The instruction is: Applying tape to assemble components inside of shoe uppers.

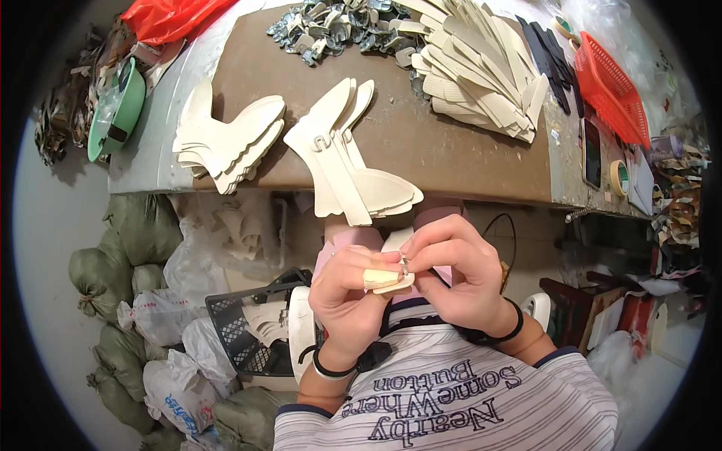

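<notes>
My left hand [347,297] is closed on a cream strap [396,240] just above my lap. A pale yellow wrap goes round one of its fingers. My right hand [462,274] pinches at the same spot, its fingertips on a small metal buckle [404,264] at the strap. The fingers partly hide both. Beyond my hands, at the table's near edge, lie cream shoe-upper pieces [376,192] with a buckled strap on top. Left of them is another stack of cream cut pieces [226,143].
On the brown-topped table [263,60] are a heap of metal buckles [331,30], a fan of cream straps [481,75], a red basket [613,90], a phone [592,154] and a tape roll [619,178]. A black crate [248,331] and green sacks [143,225] stand at left.
</notes>
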`<state>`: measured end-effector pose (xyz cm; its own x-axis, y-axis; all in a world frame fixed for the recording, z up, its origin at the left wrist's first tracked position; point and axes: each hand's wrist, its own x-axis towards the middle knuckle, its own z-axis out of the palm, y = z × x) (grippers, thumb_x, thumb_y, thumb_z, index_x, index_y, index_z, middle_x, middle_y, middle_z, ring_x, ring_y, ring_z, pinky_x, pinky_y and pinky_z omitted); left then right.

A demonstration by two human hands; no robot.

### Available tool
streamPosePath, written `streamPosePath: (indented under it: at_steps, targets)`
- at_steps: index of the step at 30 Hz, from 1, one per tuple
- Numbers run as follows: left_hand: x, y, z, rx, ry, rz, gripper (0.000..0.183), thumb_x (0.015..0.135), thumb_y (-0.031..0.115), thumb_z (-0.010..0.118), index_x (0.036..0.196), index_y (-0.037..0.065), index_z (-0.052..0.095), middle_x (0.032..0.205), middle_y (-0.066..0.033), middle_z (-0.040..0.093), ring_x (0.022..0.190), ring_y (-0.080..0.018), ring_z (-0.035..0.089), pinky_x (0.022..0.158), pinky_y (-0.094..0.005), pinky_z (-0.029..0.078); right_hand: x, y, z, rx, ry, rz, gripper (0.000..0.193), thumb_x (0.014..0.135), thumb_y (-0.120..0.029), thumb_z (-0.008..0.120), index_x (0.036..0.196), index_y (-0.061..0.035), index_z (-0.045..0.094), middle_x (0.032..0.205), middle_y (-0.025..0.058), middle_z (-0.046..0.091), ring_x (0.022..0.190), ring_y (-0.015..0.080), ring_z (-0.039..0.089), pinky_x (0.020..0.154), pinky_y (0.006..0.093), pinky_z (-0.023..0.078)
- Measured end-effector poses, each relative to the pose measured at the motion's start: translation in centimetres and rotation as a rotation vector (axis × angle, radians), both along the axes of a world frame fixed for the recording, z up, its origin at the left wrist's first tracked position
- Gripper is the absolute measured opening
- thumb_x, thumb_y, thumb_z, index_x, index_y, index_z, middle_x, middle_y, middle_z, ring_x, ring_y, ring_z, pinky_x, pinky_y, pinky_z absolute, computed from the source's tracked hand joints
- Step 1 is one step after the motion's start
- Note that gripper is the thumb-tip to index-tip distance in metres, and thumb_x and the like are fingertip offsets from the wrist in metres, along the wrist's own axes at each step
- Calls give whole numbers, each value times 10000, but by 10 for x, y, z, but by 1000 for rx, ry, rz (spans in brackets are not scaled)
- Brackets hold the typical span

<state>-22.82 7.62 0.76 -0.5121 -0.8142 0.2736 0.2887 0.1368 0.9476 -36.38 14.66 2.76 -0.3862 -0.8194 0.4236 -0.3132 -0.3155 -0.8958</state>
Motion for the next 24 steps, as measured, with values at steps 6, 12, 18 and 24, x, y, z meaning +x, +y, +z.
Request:
streamPosePath:
  at_steps: [6, 12, 18, 24]
  targets:
    - [-2, -7, 1, -207, 28, 5, 217, 733, -12, 759, 832, 75, 587, 884, -54, 592, 788, -204, 637, 681, -293, 468, -7, 0, 1, -102, 214, 2, 288, 616, 142, 657, 852, -20, 626, 904, 98, 613, 767, 236, 618, 653, 305, 519]
    - [5, -9, 10, -410, -8, 26, 243, 622, -100, 696, 790, 75, 673, 825, -46, 669, 830, -203, 676, 670, -305, 435, -7, 7, -2, -156, 264, -9, 260, 595, 114, 663, 820, -13, 632, 905, 108, 626, 798, 274, 626, 663, 332, 525]
    - [1, -1, 13, -343, 17, 10, 225, 658, -82, 746, 809, 74, 686, 874, -53, 604, 854, -217, 678, 688, -295, 485, -10, 7, 9, -36, 272, -50, 246, 612, 92, 718, 835, 5, 663, 901, 115, 638, 769, 249, 641, 653, 312, 534]
    - [3, 3, 11, 33, -104, -56, 190, 710, 7, 800, 859, 45, 688, 857, -51, 522, 826, -154, 588, 723, -278, 518, -14, 5, 11, -68, 327, 32, 225, 615, 141, 667, 811, 31, 670, 846, 133, 657, 780, 262, 657, 669, 336, 548]
